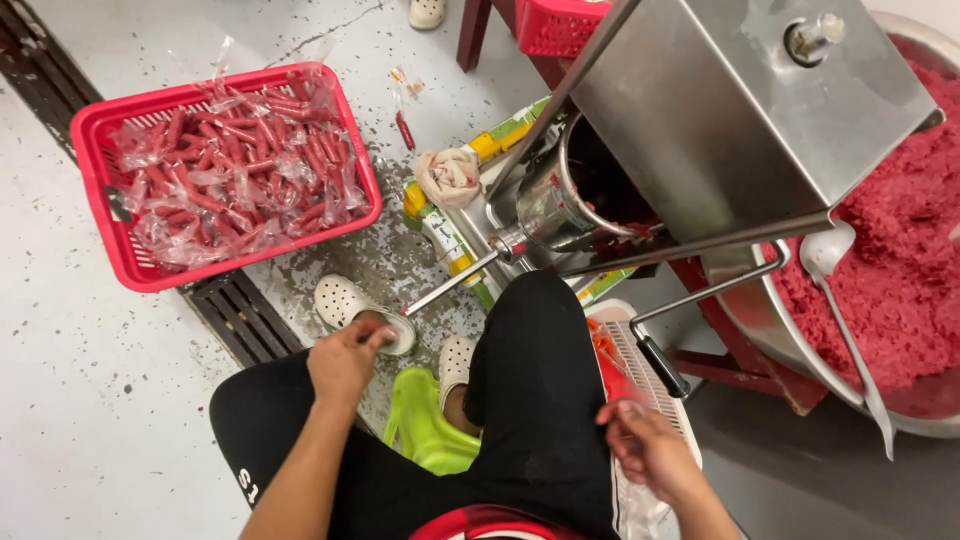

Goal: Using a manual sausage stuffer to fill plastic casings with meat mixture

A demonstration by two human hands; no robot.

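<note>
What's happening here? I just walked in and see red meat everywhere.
A seated person works at a steel sausage stuffer. The left hand is raised above the knee; the right hand is at a white tray. A red basket of bagged sausages is on the floor, a big bowl of ground meat alongside.

red basket (95, 180) w/ red sausages (235, 165) in clear bags, pinkish-red minced meat (900, 270), silver steel stuffer (740, 110), lime-green stool (425, 425), white perforated clogs (345, 300), black trousers (535, 400), grey speckled floor (90, 400)
</note>
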